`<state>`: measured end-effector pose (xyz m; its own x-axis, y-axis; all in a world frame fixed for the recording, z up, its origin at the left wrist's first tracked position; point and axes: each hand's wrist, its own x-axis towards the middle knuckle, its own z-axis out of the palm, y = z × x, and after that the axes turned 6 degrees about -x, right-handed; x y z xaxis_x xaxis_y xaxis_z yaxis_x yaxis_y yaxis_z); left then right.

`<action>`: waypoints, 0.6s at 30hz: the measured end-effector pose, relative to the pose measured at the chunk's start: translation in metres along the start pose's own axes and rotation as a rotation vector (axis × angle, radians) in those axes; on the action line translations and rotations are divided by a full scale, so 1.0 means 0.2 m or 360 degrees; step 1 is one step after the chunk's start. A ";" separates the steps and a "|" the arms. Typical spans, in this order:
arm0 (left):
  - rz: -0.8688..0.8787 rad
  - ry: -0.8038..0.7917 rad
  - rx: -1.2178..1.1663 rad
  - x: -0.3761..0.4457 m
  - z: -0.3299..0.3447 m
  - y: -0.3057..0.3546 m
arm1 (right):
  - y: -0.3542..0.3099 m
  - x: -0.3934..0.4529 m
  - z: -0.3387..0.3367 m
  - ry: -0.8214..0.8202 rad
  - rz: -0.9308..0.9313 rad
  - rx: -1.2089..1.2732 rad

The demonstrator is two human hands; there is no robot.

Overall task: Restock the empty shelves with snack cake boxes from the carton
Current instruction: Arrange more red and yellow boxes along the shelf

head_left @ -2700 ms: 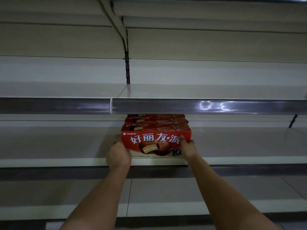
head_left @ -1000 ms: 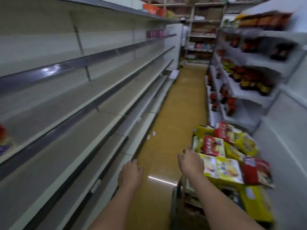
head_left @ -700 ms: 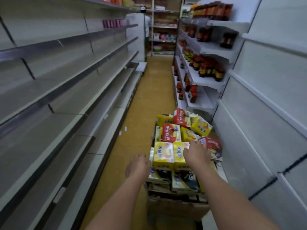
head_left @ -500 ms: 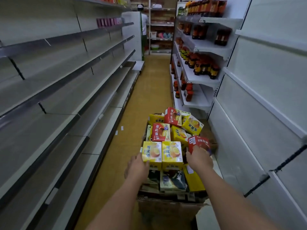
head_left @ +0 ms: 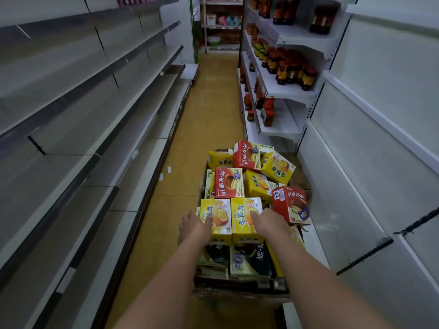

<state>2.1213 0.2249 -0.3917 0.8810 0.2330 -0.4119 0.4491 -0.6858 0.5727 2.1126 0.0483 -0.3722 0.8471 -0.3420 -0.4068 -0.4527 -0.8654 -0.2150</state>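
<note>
So the two yellow boxes [head_left: 231,218] are sitting side by side at the near edge of the carton [head_left: 240,290], and both hands are landing on them now. The left hand [head_left: 193,227] is curling its thumb over the left one's face, the right hand [head_left: 269,224] is resting fingers on the right one, and neither box is lifted yet. Half a second ago the right hand was over by the red box [head_left: 291,205] just right of the carton's yellow pair, so yellow looks like the next load. Empty shelves [head_left: 78,143] are waiting left of the carton.
</note>
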 end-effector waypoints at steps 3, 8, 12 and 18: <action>-0.0022 -0.0037 0.0002 0.10 0.02 -0.01 | -0.03 0.05 0.04 -0.0030 0.0118 0.0032; -0.0063 -0.0105 -0.0162 0.19 0.09 -0.01 | -0.04 0.13 0.08 -0.0059 0.0232 0.0386; -0.0100 -0.0055 -0.0428 0.22 0.10 -0.02 | -0.06 0.19 0.08 -0.0106 0.0342 0.1016; -0.0076 -0.0007 -0.0777 0.13 0.09 0.01 | -0.04 0.21 0.06 -0.0128 0.0444 0.1456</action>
<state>2.1423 0.2178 -0.4144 0.8573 0.2526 -0.4485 0.5076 -0.2707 0.8179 2.1490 0.0448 -0.3976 0.6696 -0.4371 -0.6005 -0.7061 -0.1239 -0.6972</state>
